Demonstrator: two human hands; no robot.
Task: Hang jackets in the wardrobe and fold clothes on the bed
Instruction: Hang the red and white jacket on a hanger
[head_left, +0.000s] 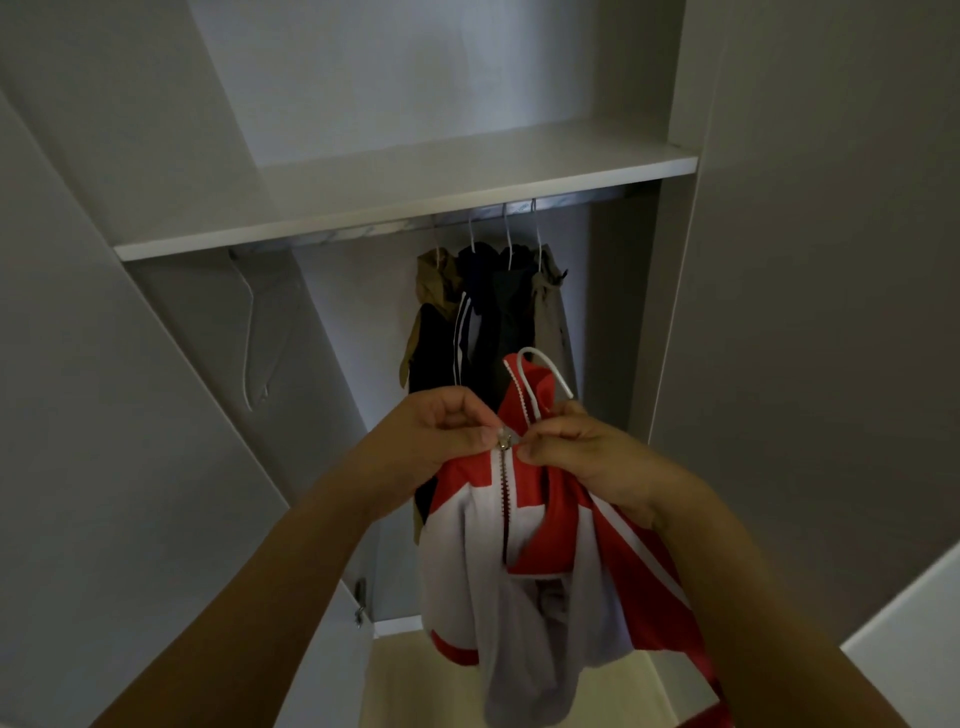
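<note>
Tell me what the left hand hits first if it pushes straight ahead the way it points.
Probably the dark jacket with white stripes hanging on the rail, directly beyond the left hand, which pinches the red and white zip jacket. Depth is unclear from this one view.

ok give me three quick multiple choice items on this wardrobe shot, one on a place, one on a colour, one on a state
1. Where do the hung clothes sit on the rail?
A. far left
B. toward the right
C. spread along it

2. What colours is the held jacket?
A. red and white
B. blue and yellow
C. all black

3. How is the jacket's zip?
A. fully open
B. closed up to the slider near the collar
C. missing

Answers: 1 B, they bunch at the right, beside an empty hanger at left. 2 A, red and white panels. 3 B, the left hand and right hand pinch at the slider, teeth joined below.
</note>
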